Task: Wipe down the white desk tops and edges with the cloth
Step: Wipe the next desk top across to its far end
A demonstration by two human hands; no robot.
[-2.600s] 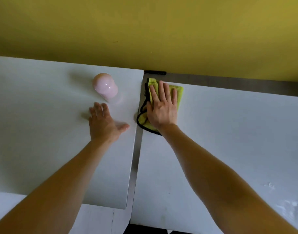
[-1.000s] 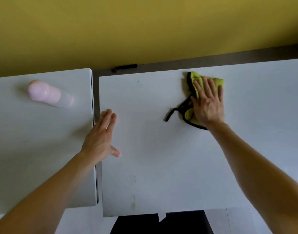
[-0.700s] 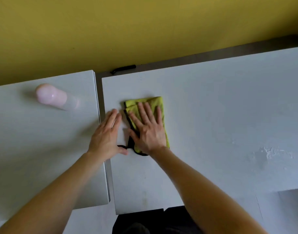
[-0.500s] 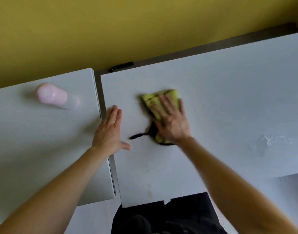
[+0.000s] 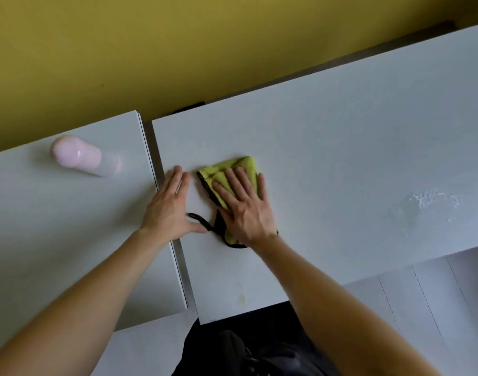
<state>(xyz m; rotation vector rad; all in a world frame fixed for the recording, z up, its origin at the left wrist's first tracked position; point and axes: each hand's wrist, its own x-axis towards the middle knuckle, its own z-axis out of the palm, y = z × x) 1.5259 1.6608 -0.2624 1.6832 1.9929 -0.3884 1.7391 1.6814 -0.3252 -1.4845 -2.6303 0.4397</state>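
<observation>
2 white tabletops side by side under a yellow wall [image 5: 178, 50], with a narrow gap [image 5: 154, 156] running front to back between them. Cloth [image 5: 232, 166]: yellow-green with black trim, folded, flat on the right tabletop [image 5: 340, 158] near its left edge, about midway between the rear and front edges. Right hand [image 5: 246, 210] lies palm down on top of the cloth and covers most of it; the grip is wide, fingers straight and slightly spread, pressing rather than curling round the fabric. A black strap [image 5: 199, 219] from the cloth trails left toward the gap. Left hand [image 5: 167, 210] lies flat across the gap, its heel on the right edge of the left tabletop [image 5: 56, 226] and its fingers on the left edge of the right one; grip wide, holding nothing. The thumb is just beside the strap; contact cannot be told. A pink bottle [image 5: 80, 157] lies on its side near the left tabletop's rear edge, well apart from both hands. There is a rough whitish patch [image 5: 433, 202] toward the right tabletop's right side, and a small yellowish mark [image 5: 241, 298] near its front edge.
</observation>
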